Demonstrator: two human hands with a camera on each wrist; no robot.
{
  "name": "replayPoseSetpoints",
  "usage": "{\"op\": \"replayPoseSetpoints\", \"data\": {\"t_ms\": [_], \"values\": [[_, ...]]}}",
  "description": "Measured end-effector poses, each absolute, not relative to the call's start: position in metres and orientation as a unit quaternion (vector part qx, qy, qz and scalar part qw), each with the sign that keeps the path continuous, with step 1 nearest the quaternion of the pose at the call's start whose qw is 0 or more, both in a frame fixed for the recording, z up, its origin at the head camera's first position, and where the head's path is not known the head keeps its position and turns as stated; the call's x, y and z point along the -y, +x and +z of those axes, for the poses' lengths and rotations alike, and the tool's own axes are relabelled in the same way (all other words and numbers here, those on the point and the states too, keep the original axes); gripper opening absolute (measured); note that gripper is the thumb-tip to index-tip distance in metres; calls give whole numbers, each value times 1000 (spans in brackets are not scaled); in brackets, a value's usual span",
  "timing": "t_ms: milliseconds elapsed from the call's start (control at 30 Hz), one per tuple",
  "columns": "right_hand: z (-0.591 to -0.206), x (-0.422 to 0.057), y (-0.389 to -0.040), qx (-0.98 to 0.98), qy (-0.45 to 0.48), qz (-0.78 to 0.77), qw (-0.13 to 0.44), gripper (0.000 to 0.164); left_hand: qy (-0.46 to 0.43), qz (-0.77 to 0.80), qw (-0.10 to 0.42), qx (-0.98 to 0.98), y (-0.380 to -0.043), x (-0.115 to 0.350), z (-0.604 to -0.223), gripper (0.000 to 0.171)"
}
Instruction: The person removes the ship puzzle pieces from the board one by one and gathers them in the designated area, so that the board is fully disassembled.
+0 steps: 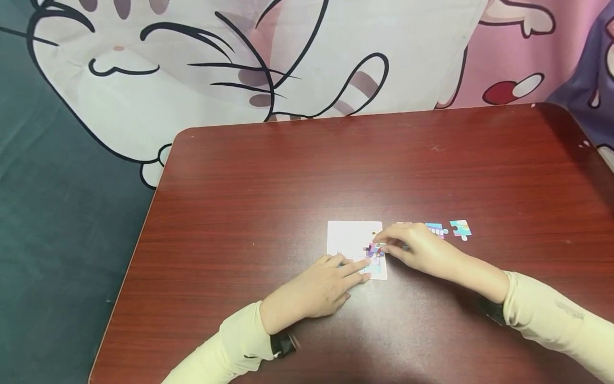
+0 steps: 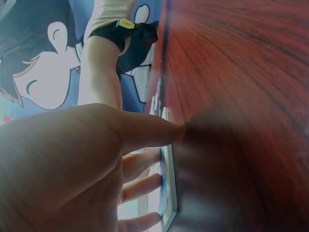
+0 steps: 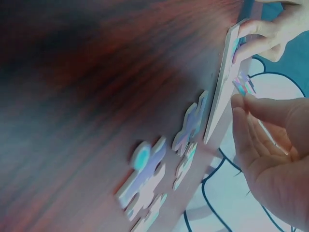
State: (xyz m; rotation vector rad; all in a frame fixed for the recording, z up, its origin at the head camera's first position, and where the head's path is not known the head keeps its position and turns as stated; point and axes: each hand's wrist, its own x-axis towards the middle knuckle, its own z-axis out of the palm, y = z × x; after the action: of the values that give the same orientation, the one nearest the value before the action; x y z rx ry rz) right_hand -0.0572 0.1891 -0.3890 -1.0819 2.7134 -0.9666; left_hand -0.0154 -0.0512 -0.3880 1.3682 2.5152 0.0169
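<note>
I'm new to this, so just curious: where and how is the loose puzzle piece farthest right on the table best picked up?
Probably pinch its far and near edges, coming from above and the person's right. The rightmost piece lies flat on the table, leaving little to get under; its left side faces a neighbouring piece, while no piece lies to its right.

Puzzle pieces lie right of the board (both on the table).

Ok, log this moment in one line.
left hand: touches puzzle board | right hand: pinches jigsaw piece | loose pieces: beside board
</note>
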Motion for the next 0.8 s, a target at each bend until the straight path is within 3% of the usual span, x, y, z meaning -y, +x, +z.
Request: {"op": "replayPoseSetpoints", "data": {"t_ms": [800], "values": [[-383, -258, -28, -903, -292, -315, -9, 43, 492, -4, 117, -863, -17, 53, -387, 49]]}}
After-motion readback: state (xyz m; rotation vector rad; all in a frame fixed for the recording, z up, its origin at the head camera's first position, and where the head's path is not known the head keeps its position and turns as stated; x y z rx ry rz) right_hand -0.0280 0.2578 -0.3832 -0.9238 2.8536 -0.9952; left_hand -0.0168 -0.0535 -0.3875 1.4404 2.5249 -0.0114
